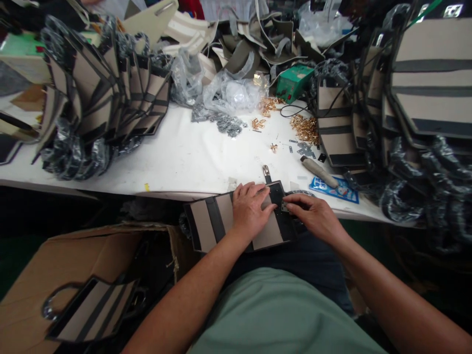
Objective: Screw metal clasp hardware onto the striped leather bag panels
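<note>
A beige and black bag panel (201,223) lies across my lap, against the table's front edge. My left hand (249,209) rests on it with fingers stretched out, pressing it down. At the panel's dark end strip, my right hand (313,214) pinches a small metal plate (283,205) with holes in it. A short black tab with a metal clasp (266,172) sticks out from the far edge of the panel. Beside my right fingers, a plastic-wrapped handle (300,192) shows in part.
Stacked bag panels with wrapped handles stand left (99,103) and right (431,78). Gold-coloured fasteners (305,129), loose metal plates (306,150), a green box (294,82), a grey-handled tool (319,172) and a blue packet (341,191) lie on the white table (177,157). A cardboard box (70,255) sits lower left.
</note>
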Demonstrator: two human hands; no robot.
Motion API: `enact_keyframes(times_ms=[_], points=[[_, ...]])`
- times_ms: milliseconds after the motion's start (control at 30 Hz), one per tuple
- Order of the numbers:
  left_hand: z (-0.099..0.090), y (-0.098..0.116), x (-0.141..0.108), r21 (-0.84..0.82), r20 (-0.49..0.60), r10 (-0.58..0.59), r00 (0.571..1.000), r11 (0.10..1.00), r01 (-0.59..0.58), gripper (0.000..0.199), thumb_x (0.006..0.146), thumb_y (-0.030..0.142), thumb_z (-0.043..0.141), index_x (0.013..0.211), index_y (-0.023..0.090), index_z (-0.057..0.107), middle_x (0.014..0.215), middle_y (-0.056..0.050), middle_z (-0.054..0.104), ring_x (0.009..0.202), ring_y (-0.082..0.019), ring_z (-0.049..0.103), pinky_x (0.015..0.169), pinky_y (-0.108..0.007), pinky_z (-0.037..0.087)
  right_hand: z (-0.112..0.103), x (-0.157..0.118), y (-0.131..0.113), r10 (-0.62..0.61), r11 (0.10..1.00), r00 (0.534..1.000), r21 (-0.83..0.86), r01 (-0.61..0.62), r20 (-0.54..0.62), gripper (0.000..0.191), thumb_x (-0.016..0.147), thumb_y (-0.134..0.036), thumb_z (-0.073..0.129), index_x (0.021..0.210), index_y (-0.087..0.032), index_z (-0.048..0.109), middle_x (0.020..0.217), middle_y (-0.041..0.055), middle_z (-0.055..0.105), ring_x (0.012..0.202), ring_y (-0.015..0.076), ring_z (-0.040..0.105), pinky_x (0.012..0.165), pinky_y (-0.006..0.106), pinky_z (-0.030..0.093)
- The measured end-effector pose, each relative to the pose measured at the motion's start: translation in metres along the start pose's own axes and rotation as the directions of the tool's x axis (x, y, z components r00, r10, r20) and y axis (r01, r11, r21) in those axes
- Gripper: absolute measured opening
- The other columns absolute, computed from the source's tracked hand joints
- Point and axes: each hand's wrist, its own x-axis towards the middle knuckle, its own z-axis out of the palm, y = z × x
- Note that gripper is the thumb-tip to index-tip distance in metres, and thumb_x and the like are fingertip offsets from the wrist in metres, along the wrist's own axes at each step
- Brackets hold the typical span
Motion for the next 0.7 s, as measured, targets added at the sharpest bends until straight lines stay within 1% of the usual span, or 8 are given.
enact_keyframes(times_ms=[67,133,233,300,367,500,633,700], points=[[0.001,0.000,-0.001,-0.006,0.000,-0.003,1.000,1.000,0.003,0.043,0.084,0.040,0.080,0.124,0.029,0.070,0.133,-0.002,0.070,0.130,-0.028,0.056,0.120,-0.054,0.033,0.003,-0.003,-0.001,0.035,0.999,0.999,0.034,-0.036,0.021,0.029,0.087,-0.040,0.066,0.108,-0.023,0.075,0.088,0.0028,0.076,0.077,0.0209,0.069,0.070,0.032,0.054],[0.002,-0.001,-0.001,-0.008,-0.002,0.000,1.000,1.000,0.000,0.043,0.084,0.040,0.079,0.124,0.028,0.069,0.133,-0.002,0.070,0.131,-0.029,0.055,0.120,-0.054,0.033,0.007,-0.003,0.000,0.039,0.999,0.999,-0.003,-0.039,0.028,0.024,0.086,-0.038,0.067,0.103,-0.023,0.076,0.089,0.0024,0.077,0.081,0.0212,0.070,0.074,0.033,0.055],[0.003,-0.003,-0.001,-0.008,-0.008,0.011,1.000,1.000,-0.011,0.043,0.085,0.039,0.079,0.125,0.027,0.069,0.132,-0.002,0.070,0.130,-0.028,0.055,0.119,-0.053,0.034,0.013,-0.001,0.001,0.002,0.995,1.000,-0.099,0.000,0.020,0.017,0.088,-0.035,0.065,0.093,-0.025,0.078,0.092,0.0020,0.078,0.087,0.0223,0.071,0.082,0.035,0.054],[0.004,-0.004,-0.002,-0.007,-0.002,0.020,1.000,1.000,-0.020,0.043,0.085,0.039,0.078,0.126,0.027,0.069,0.133,-0.001,0.070,0.131,-0.029,0.054,0.119,-0.053,0.034,0.015,0.000,0.001,-0.045,0.988,0.999,-0.145,0.046,0.011,0.017,0.088,-0.032,0.063,0.093,-0.025,0.079,0.094,0.0021,0.078,0.088,0.0227,0.071,0.085,0.036,0.053],[0.003,-0.004,-0.002,-0.008,0.009,0.022,1.000,1.000,-0.022,0.043,0.086,0.039,0.077,0.127,0.027,0.068,0.134,-0.002,0.069,0.131,-0.029,0.054,0.119,-0.054,0.033,0.016,0.001,0.000,-0.083,0.981,0.996,-0.176,0.079,-0.020,0.017,0.088,-0.030,0.063,0.093,-0.025,0.079,0.095,0.0026,0.079,0.090,0.0229,0.072,0.086,0.036,0.053],[0.002,-0.005,-0.002,-0.015,0.024,0.027,0.999,1.000,-0.027,0.040,0.089,0.038,0.074,0.128,0.028,0.067,0.137,-0.002,0.068,0.132,-0.029,0.053,0.119,-0.054,0.033,0.019,-0.001,-0.001,-0.105,0.974,0.991,-0.210,0.084,-0.088,0.016,0.089,-0.029,0.064,0.093,-0.024,0.078,0.096,0.0024,0.078,0.091,0.0224,0.072,0.086,0.035,0.053],[0.001,-0.006,-0.003,-0.022,0.020,0.031,0.999,0.999,-0.031,0.039,0.090,0.038,0.072,0.128,0.028,0.067,0.137,-0.002,0.068,0.133,-0.029,0.053,0.119,-0.053,0.033,0.018,-0.001,-0.002,-0.117,0.973,0.989,-0.207,0.097,-0.087,0.016,0.089,-0.030,0.064,0.092,-0.025,0.079,0.095,0.0026,0.078,0.089,0.0225,0.072,0.085,0.036,0.053],[0.001,-0.006,-0.002,-0.022,0.021,0.031,0.999,0.999,-0.030,0.039,0.090,0.038,0.072,0.128,0.028,0.067,0.137,-0.002,0.068,0.133,-0.029,0.053,0.119,-0.054,0.033,0.016,-0.001,-0.002,-0.064,0.989,0.993,-0.136,0.050,-0.099,0.017,0.088,-0.033,0.065,0.093,-0.024,0.079,0.092,0.0030,0.078,0.082,0.0222,0.072,0.079,0.035,0.054]])
